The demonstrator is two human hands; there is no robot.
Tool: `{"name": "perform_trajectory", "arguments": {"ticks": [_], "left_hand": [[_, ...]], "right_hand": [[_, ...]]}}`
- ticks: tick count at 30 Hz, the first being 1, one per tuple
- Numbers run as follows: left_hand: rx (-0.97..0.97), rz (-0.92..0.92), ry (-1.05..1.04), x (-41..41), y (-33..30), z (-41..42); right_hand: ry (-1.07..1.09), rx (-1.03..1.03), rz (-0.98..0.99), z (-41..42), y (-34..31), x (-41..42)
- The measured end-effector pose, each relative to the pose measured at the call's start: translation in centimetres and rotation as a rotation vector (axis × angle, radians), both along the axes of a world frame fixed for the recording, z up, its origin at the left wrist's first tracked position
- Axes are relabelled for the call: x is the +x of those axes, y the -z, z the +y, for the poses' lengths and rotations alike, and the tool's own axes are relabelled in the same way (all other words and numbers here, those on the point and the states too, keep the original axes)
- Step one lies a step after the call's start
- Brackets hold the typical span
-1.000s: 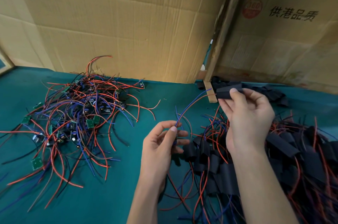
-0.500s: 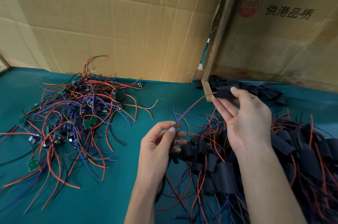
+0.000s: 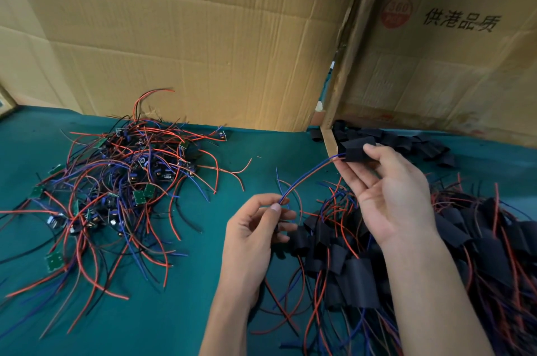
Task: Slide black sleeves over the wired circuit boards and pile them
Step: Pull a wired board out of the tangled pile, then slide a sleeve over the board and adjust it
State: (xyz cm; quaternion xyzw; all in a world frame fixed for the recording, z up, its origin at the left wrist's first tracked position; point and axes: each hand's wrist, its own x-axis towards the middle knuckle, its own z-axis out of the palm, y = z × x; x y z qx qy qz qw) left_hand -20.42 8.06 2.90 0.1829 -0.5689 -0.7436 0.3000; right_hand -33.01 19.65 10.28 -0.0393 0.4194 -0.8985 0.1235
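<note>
Currently the black sleeve (image 3: 356,149) sits raised above the table, pinched between thumb and fingertips of the right hand (image 3: 389,196). Blue and red wires (image 3: 308,174) exit its left end and arc down to the left hand (image 3: 255,236), which pinches their free ends between thumb and forefinger, other fingers loosely curled. Can't tell whether a board is inside the sleeve.

Under the right forearm: pile of sleeved boards (image 3: 357,277) with red and blue leads, on the green table (image 3: 180,297). Behind the right hand, against the cardboard box (image 3: 436,71): heap of loose empty sleeves (image 3: 412,142). Well apart on the left: tangle of bare wired boards (image 3: 110,190), small green boards showing among red, blue and black wires. Larger cardboard sheet (image 3: 189,36) stands behind that tangle.
</note>
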Motion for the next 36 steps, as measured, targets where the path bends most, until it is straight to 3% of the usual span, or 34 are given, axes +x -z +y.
{"name": "perform_trajectory", "arguments": {"ticks": [7, 16, 19, 23, 30, 36], "left_hand": [[0.009, 0.018, -0.004, 0.0, 0.1, -0.1], [-0.002, 0.057, -0.020, -0.2, 0.8, -0.4], [0.034, 0.060, 0.009, -0.3, 1.2, -0.7], [0.084, 0.083, 0.112, -0.6, 1.5, -0.5], [-0.014, 0.071, 0.029, -0.3, 1.4, -0.7], [-0.077, 0.073, -0.062, -0.2, 1.2, -0.6]], "right_hand": [[-0.015, 0.144, 0.106, -0.6, 0.5, 0.6], [-0.134, 0.287, 0.054, -4.2, 2.5, 3.2], [-0.130, 0.451, 0.172, -4.7, 3.1, 3.7], [0.012, 0.818, 0.415, -4.4, 3.2, 3.5], [0.134, 1.013, 0.629, -3.7, 2.9, 3.0], [0.172, 1.047, 0.742, -3.9, 3.3, 3.0]]}}
